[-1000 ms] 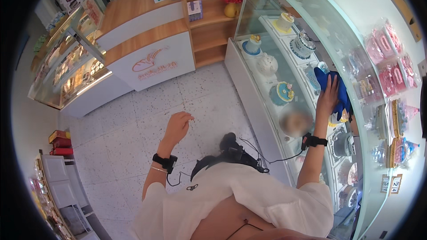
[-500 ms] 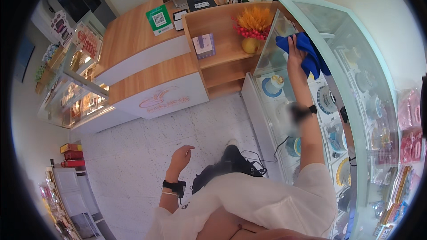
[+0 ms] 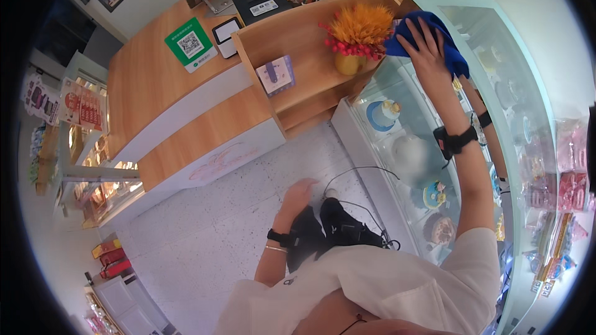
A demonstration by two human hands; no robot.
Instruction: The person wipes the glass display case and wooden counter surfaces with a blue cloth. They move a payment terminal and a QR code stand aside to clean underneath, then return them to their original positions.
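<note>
My right hand lies with spread fingers on a blue cloth, holding it against the glass at the far end of a display case. The cloth is bunched, and one edge hangs past my wrist. Behind the glass stand several decorated cakes, among them a white one on a blue base and a blue one with a colorful top. My left hand hangs low over the floor near my dark shoes, away from the case. Blur hides its fingers.
A wooden shelf unit adjoins the case, with a yellow vase of orange dried stalks and red berries. The counter holds a green code sign and a black device. A dark cable trails near my feet.
My right hand and the cloth have moved farther along the glass, toward the shelf unit, and its fingers are now spread. My left hand has shifted right. The whole view has turned somewhat.
</note>
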